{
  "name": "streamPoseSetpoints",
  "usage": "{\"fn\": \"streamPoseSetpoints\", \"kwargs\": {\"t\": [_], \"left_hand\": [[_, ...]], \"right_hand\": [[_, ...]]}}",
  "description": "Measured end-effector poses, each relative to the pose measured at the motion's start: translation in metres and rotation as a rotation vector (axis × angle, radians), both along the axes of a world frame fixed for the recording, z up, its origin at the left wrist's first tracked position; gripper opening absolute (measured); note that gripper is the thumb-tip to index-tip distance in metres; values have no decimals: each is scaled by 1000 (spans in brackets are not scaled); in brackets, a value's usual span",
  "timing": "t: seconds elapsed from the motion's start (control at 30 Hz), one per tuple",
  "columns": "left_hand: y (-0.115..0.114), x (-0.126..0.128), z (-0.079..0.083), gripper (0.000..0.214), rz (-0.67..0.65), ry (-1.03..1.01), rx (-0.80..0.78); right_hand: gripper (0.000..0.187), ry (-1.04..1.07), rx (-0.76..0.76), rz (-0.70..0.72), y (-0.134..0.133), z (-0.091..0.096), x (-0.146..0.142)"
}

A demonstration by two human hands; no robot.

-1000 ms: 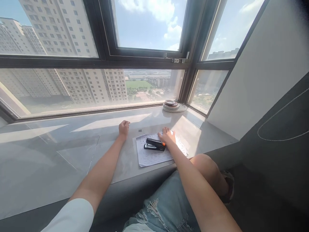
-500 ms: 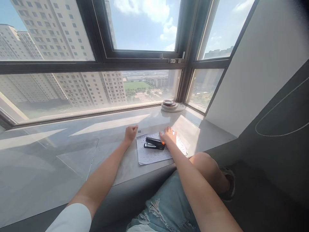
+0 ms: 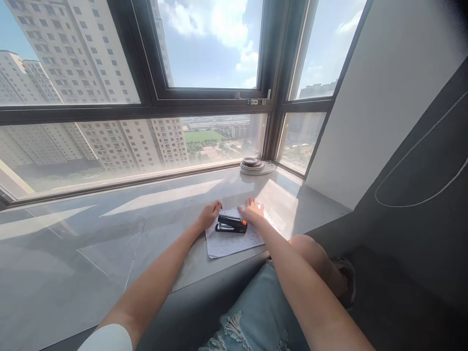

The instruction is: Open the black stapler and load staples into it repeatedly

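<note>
A black stapler [image 3: 231, 224] with an orange tip lies on a stack of printed paper [image 3: 228, 248] on the window sill. My left hand [image 3: 209, 215] is closed at the paper's far left corner, just beyond the stapler's left end. Its fingertips are pinched together, and what they hold, if anything, is too small to name. My right hand [image 3: 253, 212] rests on the paper's far right part with fingers spread, beyond the stapler's orange end.
A stack of round, plate-like things [image 3: 255, 166] stands in the far corner of the sill [image 3: 161, 209] against the window frame. On the right a beaded cord [image 3: 405, 206] hangs in a loop. My knee [image 3: 307, 246] is close to the sill's front edge.
My left hand has moved right to the paper's corner. The small metallic piece beside it is out of sight. My right hand stays on the paper; the view has shifted slightly.
</note>
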State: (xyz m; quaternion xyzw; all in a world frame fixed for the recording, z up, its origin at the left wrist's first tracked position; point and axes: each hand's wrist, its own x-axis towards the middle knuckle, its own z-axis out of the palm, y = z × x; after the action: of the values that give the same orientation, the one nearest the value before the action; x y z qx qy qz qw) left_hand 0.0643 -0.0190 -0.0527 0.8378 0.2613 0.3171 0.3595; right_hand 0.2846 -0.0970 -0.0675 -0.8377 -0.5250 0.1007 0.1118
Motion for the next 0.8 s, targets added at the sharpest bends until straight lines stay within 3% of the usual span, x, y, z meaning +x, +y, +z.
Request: {"fn": "streamPoseSetpoints", "kwargs": {"t": [0.27,0.37,0.5,0.6,0.7,0.8], "left_hand": [[9,5,-9,22,-43,155,50],[10,5,-9,23,-44,147,37],[14,5,-10,23,-59,113,-34],[16,4,-10,25,-63,95,-101],[16,2,-8,28,-75,69,-146],[14,1,-4,29,-85,32,-203]], "right_hand": [[84,61,-194,239,-14,30,28],[74,70,-74,323,-26,27,32],[40,135,305,330,-38,25,13],[34,325,506,379,-45,35,-4],[43,547,447,493,-55,49,-8],[63,623,337,655,-67,59,-6]]}}
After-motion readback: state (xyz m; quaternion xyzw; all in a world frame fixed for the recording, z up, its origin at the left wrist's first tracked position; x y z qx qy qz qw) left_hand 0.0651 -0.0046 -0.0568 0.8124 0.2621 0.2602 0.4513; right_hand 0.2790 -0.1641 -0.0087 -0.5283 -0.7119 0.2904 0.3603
